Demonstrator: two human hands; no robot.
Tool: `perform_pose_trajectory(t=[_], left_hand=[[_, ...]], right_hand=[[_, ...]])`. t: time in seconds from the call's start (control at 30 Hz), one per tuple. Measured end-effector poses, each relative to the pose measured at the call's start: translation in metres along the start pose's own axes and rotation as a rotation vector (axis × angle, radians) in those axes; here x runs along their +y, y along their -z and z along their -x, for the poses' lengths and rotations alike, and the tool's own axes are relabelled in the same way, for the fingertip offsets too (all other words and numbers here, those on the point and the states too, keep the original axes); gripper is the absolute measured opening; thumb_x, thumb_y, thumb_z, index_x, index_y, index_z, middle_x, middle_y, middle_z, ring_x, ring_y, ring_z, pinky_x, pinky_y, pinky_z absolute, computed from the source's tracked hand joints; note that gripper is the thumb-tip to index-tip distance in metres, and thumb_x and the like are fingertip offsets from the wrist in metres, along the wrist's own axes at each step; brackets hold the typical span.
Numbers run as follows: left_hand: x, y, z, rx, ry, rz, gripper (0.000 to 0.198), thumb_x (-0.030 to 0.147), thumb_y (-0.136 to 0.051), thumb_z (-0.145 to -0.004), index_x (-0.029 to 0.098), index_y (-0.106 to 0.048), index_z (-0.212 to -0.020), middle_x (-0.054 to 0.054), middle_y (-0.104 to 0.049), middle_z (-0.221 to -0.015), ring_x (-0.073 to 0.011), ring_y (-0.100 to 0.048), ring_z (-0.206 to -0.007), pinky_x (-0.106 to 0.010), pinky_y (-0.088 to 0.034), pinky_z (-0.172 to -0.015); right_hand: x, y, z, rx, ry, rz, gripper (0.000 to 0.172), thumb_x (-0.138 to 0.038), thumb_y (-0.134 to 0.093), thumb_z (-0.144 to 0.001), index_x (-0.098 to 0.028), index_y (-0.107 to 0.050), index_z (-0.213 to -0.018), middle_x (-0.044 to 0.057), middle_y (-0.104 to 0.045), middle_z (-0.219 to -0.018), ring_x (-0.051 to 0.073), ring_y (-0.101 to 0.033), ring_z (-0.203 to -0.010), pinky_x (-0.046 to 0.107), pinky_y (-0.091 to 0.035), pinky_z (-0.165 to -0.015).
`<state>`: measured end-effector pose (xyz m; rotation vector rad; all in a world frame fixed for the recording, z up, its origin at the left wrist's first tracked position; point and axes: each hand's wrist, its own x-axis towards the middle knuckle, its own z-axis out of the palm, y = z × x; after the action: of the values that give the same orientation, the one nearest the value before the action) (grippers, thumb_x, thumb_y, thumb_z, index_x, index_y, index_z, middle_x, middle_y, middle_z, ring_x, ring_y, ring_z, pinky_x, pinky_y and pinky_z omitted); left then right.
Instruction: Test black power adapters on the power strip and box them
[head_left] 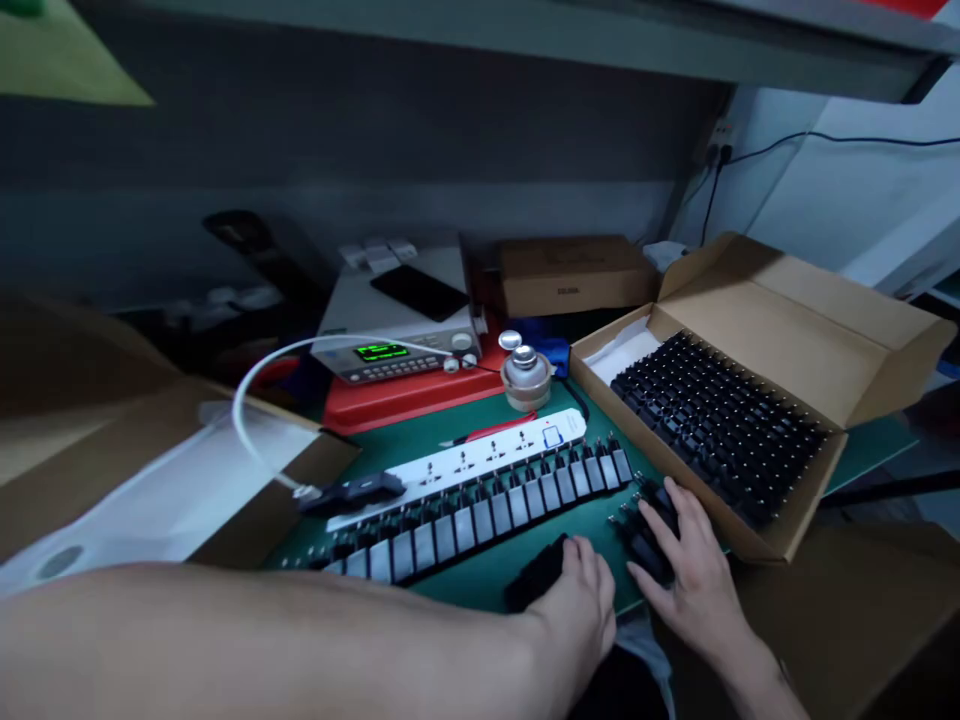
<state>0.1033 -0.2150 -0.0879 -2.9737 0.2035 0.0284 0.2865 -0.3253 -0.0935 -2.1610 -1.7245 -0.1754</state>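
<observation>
My left hand is closed around a small group of black power adapters low over the green mat. To its right, my right hand has thumb and fingers around several more black plug adapters, their metal pins pointing left. Its fingers are bent against their sides. Beyond both hands, a long row of adapters stands side by side with pale faces toward me. Along the back of that row lies a white power strip, with a black plug on a white cable at its left end.
An open cardboard box at right holds packed rows of black adapters. Another open carton stands left. At the back are a bench meter with a phone on top, a dispenser bottle and a closed box.
</observation>
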Motion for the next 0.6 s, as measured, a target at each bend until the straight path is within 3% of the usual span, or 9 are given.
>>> perform_pose_trajectory(t=[0.07,0.13,0.27,0.37,0.47,0.6], left_hand=[[0.010,-0.003,-0.001,-0.030,0.047,-0.012,0.063,0.052,-0.071,-0.061,0.030,-0.074,-0.120,-0.024,-0.068,-0.120,-0.0544,-0.057,-0.110,-0.074,-0.039,-0.082],[0.003,0.011,-0.005,-0.041,0.043,0.011,0.068,0.049,-0.071,-0.066,0.028,-0.067,-0.131,-0.024,-0.066,-0.123,-0.0514,-0.057,-0.114,-0.071,-0.040,-0.086],[-0.041,0.032,0.004,-0.022,-0.046,0.250,0.100,0.050,-0.078,-0.062,0.018,-0.043,-0.150,-0.026,-0.059,-0.134,-0.0423,-0.057,-0.113,-0.056,-0.045,-0.093],[-0.062,0.018,0.025,0.100,-0.042,0.412,0.090,0.052,-0.069,-0.076,0.020,-0.035,-0.153,-0.022,-0.037,-0.156,-0.0397,-0.051,-0.124,-0.052,-0.044,-0.099],[-0.057,0.002,0.045,0.180,0.085,0.460,0.080,0.055,-0.059,-0.086,0.020,-0.034,-0.153,-0.022,-0.026,-0.162,-0.0420,-0.044,-0.131,-0.057,-0.041,-0.104],[-0.032,0.006,0.073,0.288,0.227,0.521,0.080,0.058,-0.053,-0.091,0.025,-0.025,-0.157,-0.020,-0.014,-0.166,-0.0421,-0.032,-0.143,-0.061,-0.035,-0.110]], right_hand=[[0.002,0.006,-0.002,-0.019,0.037,-0.007,0.060,-0.037,-0.062,-0.092,-0.025,-0.045,-0.148,0.014,-0.022,-0.164,0.038,-0.037,-0.143,0.055,-0.053,-0.103],[0.004,0.007,-0.003,-0.009,0.072,0.000,0.058,-0.037,-0.062,-0.092,-0.024,-0.047,-0.147,0.014,-0.022,-0.164,0.037,-0.040,-0.141,0.054,-0.052,-0.103],[0.009,-0.001,-0.003,0.021,0.101,0.051,0.058,-0.037,-0.063,-0.091,-0.025,-0.049,-0.146,0.013,-0.026,-0.163,0.038,-0.044,-0.137,0.053,-0.052,-0.102],[0.013,0.000,-0.007,0.062,0.134,0.073,0.058,-0.039,-0.065,-0.090,-0.026,-0.051,-0.145,0.012,-0.032,-0.161,0.037,-0.050,-0.133,0.051,-0.054,-0.099],[0.012,0.015,-0.014,0.104,0.191,0.069,0.054,-0.040,-0.067,-0.089,-0.027,-0.055,-0.141,0.011,-0.040,-0.157,0.035,-0.057,-0.127,0.048,-0.055,-0.097],[-0.001,0.037,-0.011,0.251,0.171,0.076,0.070,-0.039,-0.077,-0.082,-0.026,-0.050,-0.146,0.012,-0.042,-0.156,0.038,-0.057,-0.127,0.050,-0.051,-0.101]])
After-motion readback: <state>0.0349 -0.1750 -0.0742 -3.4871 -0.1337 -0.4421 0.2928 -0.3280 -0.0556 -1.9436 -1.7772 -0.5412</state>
